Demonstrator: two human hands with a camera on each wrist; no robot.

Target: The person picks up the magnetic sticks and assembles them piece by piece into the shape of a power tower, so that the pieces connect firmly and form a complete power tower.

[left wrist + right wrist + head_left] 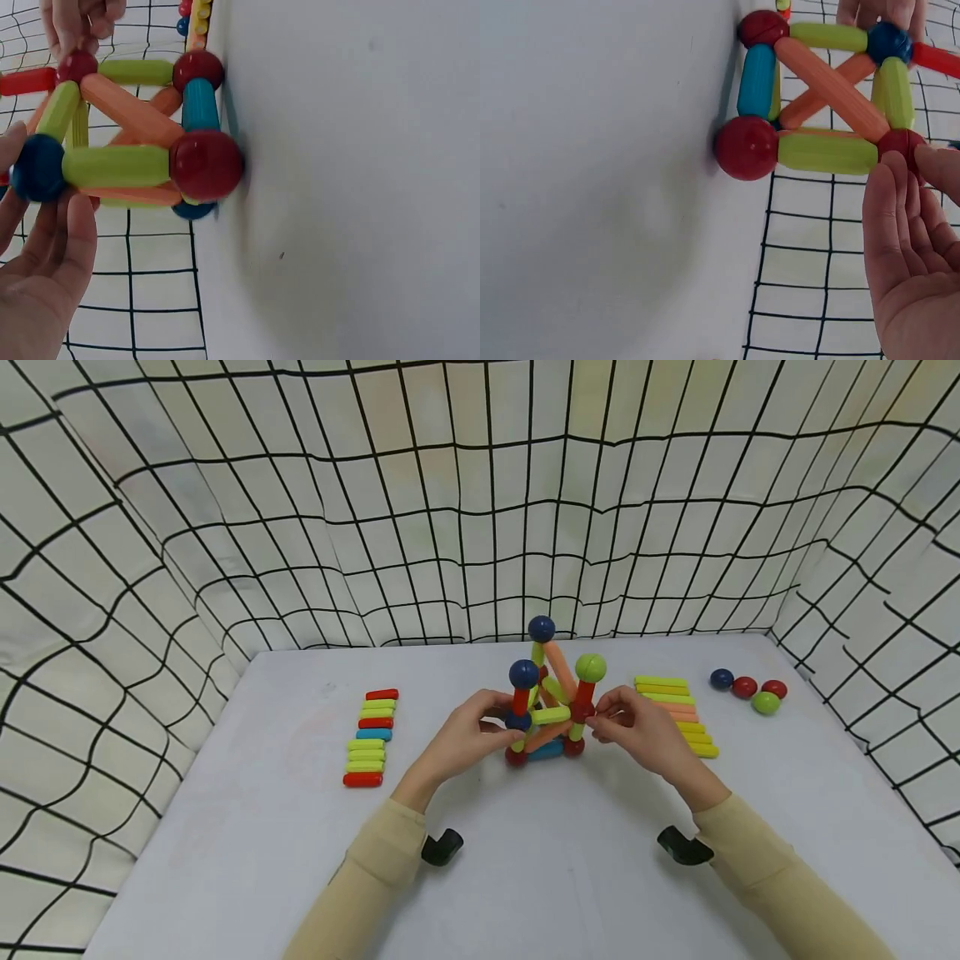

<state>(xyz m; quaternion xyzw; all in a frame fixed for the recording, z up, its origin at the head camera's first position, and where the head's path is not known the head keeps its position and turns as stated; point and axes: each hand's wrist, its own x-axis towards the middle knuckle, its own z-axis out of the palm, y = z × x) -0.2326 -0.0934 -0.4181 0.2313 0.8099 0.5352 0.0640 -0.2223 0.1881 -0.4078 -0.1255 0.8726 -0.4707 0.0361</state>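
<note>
**Left hand and right hand grip a ball-and-stick frame from its 2 sides**

The frame is directly between the hands, its lower balls down at the table. The left hand pinches a blue ball between thumb and fingers; the right hand pinches a red ball the same way, its fingers lying together.

Only the head view shows the top of the frame: a green ball on a red stick near the right hand, a nearer blue-topped stick by the left hand, and a dark blue ball beyond the hands. The wrist views show the lower part better: a blue stick joins 2 red balls below the hands, with orange sticks slanting across. The left wrist view also picks out a low blue ball at the back.

Well left of the left hand lies a row of red, green and blue sticks. Just past the right hand are yellow, green and orange sticks, and farther right 4 loose balls.

The table under the hands is white. Black netting over pale cloth rises beyond them and on either side.
</note>
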